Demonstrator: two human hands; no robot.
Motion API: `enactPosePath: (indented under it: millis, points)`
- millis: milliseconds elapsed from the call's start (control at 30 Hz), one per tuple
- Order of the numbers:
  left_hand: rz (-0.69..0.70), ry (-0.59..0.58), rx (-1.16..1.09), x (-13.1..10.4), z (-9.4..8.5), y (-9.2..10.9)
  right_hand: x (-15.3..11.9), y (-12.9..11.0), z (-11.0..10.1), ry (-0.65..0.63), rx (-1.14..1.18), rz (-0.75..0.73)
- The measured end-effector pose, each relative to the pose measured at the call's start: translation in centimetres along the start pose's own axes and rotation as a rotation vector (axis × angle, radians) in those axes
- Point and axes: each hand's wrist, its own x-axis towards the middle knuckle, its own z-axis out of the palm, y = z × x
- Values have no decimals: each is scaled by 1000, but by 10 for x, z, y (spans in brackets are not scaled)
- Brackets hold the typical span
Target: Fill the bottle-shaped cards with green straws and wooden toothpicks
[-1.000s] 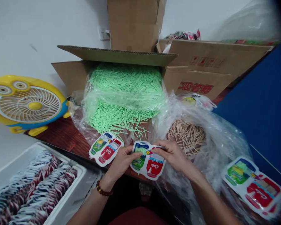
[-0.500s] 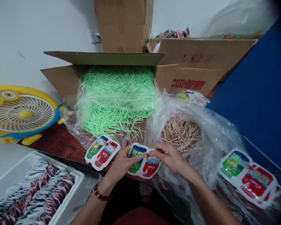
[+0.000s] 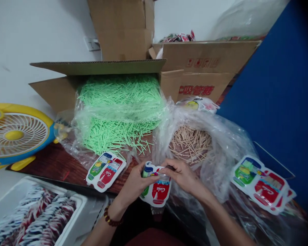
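Note:
A flat plastic pouch [image 3: 161, 191] with a green bottle print and a red cola print is held upright at the table's front edge. My left hand [image 3: 137, 181] grips its left side, the thumb lying across the front. At the upper right edge my right hand [image 3: 181, 174] pinches the pouch, its fingertips partly hidden behind the rim. Green sticks show through the pouch's left window. Another such pouch [image 3: 106, 172] lies flat to the left of my hands. Loose green sticks [image 3: 110, 135] and a heap of tan sticks [image 3: 190, 141] lie just beyond.
The green sticks spill from a bagged cardboard box [image 3: 171, 83]. Clear plastic film [image 3: 220, 136] surrounds the tan heap. Several stacked pouches [image 3: 261, 184] lie at right. A white foam box [image 3: 78, 205] full of pouches stands lower left, below a yellow fan [image 3: 17, 133].
The pouch has tilted and bowed between my hands, its upper edge now bent near my fingertips. The whole view has shifted slightly, with the surroundings sliding left.

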Motion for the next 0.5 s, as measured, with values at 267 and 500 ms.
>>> enactPosePath:
  millis: [267,500]
  points:
    - [10,-52,186,3,4,-8,-5,10,-5,34,-47,-68]
    - [30,-194,219,15,15,-12,-17,28,-17,-1,-108,-25]
